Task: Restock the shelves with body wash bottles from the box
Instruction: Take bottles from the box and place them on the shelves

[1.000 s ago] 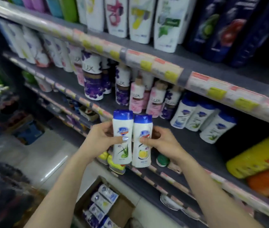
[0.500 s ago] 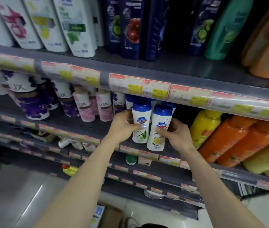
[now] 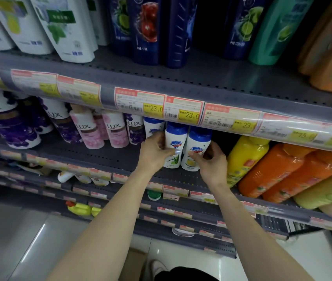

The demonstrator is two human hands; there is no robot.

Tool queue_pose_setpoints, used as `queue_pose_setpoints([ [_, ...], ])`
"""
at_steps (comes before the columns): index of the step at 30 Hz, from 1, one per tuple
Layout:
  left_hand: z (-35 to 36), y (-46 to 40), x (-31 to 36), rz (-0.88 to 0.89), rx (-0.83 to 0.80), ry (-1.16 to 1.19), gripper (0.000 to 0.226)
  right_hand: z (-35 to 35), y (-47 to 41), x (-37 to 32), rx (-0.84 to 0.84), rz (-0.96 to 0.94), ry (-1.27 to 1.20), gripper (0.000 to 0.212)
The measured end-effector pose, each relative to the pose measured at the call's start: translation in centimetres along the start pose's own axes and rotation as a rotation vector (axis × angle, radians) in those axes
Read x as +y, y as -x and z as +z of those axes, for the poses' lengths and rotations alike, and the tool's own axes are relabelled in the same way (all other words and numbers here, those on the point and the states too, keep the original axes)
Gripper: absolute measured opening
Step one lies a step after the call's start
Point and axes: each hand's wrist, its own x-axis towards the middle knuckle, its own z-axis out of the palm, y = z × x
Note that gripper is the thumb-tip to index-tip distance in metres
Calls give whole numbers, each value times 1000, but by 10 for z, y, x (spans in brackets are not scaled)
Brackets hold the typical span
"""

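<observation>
At frame centre, my left hand (image 3: 154, 154) grips the white blue-capped aloe body wash bottle (image 3: 175, 145). My right hand (image 3: 211, 163) grips its lemon-labelled twin (image 3: 196, 148), both standing on the grey perforated shelf (image 3: 100, 155).

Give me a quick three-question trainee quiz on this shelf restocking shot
1. True or false: both white bottles with blue caps stand on the shelf.
2. Which picture is on the bottle at the left hand: A aloe, B lemon, C rose?
3. Fill in: right of the lemon bottle stands a ____ bottle.

Key
1. True.
2. A, the aloe bottle.
3. Yellow, beyond the right hand.
</observation>
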Motion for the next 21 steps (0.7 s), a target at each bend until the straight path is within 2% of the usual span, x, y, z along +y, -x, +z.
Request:
queue_pose_setpoints([
  [3,3,0,1,52,31,-44,47,2,1,4,9,-4,-2,54],
  [8,2,-1,-2,110,98,-108,41,4,1,9,29,-6,-33,51],
  [12,0,-5,-6,129,69,-200,37,6,1,11,13,-8,-57,53],
  [17,1,-2,-9,136,-6,-281,52,6,0,12,8,-23,-65,55],
  [21,2,-2,-10,167,-8,-324,54,6,2,12,15,-12,-81,55],
])
